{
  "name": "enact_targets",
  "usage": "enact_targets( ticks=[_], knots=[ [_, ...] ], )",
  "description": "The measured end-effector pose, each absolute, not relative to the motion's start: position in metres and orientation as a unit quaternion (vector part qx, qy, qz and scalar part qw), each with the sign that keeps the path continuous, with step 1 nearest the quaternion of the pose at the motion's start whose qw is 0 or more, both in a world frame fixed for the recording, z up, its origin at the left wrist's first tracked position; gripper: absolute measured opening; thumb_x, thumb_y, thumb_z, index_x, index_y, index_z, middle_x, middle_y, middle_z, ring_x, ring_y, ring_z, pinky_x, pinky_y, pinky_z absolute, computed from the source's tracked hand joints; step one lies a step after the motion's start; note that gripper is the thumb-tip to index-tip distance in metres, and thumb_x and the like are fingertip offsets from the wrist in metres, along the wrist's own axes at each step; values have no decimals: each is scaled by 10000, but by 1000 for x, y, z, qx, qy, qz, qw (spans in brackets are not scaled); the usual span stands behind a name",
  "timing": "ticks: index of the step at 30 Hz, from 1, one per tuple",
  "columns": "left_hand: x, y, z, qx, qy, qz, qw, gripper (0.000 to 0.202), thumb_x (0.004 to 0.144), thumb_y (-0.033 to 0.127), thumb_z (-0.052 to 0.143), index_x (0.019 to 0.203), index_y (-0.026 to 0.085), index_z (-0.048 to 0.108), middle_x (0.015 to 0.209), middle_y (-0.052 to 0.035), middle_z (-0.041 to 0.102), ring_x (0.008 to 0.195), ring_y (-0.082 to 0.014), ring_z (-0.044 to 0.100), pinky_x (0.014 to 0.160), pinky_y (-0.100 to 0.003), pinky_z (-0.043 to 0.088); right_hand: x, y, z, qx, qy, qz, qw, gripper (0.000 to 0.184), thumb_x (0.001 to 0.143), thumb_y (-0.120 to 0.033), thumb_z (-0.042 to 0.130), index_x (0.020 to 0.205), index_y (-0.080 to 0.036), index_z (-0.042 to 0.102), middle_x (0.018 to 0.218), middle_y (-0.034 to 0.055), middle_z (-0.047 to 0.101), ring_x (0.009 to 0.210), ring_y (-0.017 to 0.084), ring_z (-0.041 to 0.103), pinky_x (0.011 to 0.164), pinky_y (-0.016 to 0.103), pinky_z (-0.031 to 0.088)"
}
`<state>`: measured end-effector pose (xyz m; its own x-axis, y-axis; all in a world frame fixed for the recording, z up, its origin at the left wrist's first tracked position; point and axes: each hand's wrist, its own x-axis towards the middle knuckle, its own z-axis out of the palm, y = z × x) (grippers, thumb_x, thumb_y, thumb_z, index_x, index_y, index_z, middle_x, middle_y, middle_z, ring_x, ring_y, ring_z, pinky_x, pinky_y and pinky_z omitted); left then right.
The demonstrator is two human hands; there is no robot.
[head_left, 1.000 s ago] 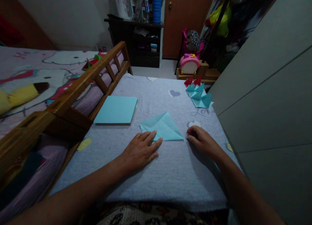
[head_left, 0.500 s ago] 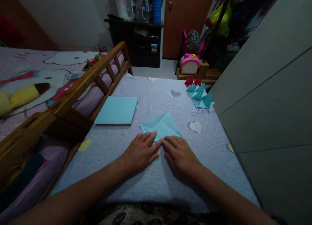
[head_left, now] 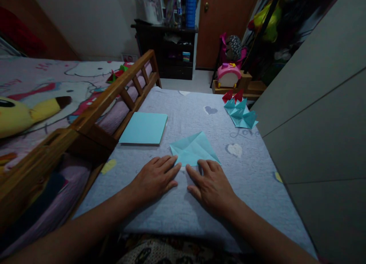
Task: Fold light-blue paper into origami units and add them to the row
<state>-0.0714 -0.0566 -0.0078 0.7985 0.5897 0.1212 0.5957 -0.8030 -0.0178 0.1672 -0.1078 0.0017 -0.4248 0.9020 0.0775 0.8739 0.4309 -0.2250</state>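
Note:
A light blue sheet of origami paper (head_left: 194, 147), folded and creased, lies flat on the cloth in front of me. My left hand (head_left: 157, 176) rests palm down with its fingers stretched, the tips at the paper's near left edge. On the near right edge, the fingers of my right hand (head_left: 213, 182) lie spread, and its thumb points inward. Neither hand grips anything. To the left sits a square stack of light blue paper (head_left: 144, 128). Folded blue paper pieces (head_left: 241, 114) stand at the far right, with red folded pieces (head_left: 233, 97) behind them.
The patterned cloth (head_left: 188, 206) covers the surface under my hands. A wooden rail (head_left: 111, 92) runs along the left side, beside a bed with a yellow plush toy (head_left: 17, 117). A pale cabinet (head_left: 320, 103) borders the right. A dark shelf unit (head_left: 166, 50) stands at the back.
My hands have moved apart along the paper's near edge, with the fingers more spread. The whole view has shifted slightly, so the surroundings appear further right.

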Motion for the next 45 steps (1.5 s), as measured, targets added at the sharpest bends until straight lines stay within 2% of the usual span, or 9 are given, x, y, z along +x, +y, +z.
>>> enact_targets(
  ticks=[5,9,17,29,31,35,38,41,45],
  knots=[
    [-78,-58,-8,-950,-305,-63,34,409,943,378,623,1307,197,582,1360,-145,602,1204,-308,573,934,-420,481,162,-107,3,-539,-835,68,84,577,899,-590,598,1398,-310,527,1232,126,591,1064,337,507,929,487,425],
    [-79,-57,-8,-952,-298,-67,37,404,928,383,646,1282,195,591,1338,-154,613,1193,-315,583,911,-425,500,173,-111,3,-548,-831,63,75,536,919,-547,593,1387,-294,530,1306,108,581,1108,325,508,962,484,396],
    [-80,-57,-7,-952,-297,-73,25,352,947,352,616,1262,194,607,1337,-154,617,1196,-318,584,912,-436,503,213,-125,2,-597,-798,29,82,431,909,-450,632,1308,-297,585,1280,109,596,1153,335,494,1011,504,357],
    [-84,-56,-13,-950,-298,-87,13,347,943,320,611,1267,196,602,1351,-159,605,1208,-331,576,924,-479,522,248,-135,1,-627,-774,26,79,377,915,-360,633,1282,-273,628,1255,120,608,1150,334,521,1012,525,381],
    [-84,-55,-12,-947,-304,-107,-16,323,953,289,582,1261,192,597,1330,-148,611,1199,-312,575,944,-478,521,251,-131,3,-626,-774,39,84,326,919,-335,627,1237,-266,649,1234,112,620,1126,318,540,995,504,398],
    [-78,-44,-3,-914,-353,-177,-89,319,975,228,490,1277,153,560,1309,-147,587,1223,-265,541,1032,-451,490,246,-117,11,-621,-774,83,87,159,915,-270,609,1035,-190,675,1154,122,640,1040,284,582,924,436,449],
    [-67,-28,1,-885,-409,-196,-106,376,984,209,437,1350,144,492,1382,-157,525,1315,-274,469,1111,-482,426,233,-104,13,-626,-768,68,116,253,883,-244,619,1125,-171,635,1182,147,628,1051,301,584,888,431,468],
    [-56,-10,-2,-879,-434,-158,-121,413,960,186,445,1371,150,466,1418,-159,496,1352,-292,440,1125,-502,407,221,-92,10,-616,-774,50,138,384,866,-240,625,1238,-152,595,1257,173,603,1119,331,553,921,458,461],
    [-41,4,-7,-876,-447,-106,-147,431,921,109,448,1344,167,498,1385,-141,519,1306,-272,485,1125,-453,403,213,-82,0,-616,-774,56,136,371,828,-199,659,1192,-134,629,1285,179,595,1183,361,502,991,506,410]
  ],
)
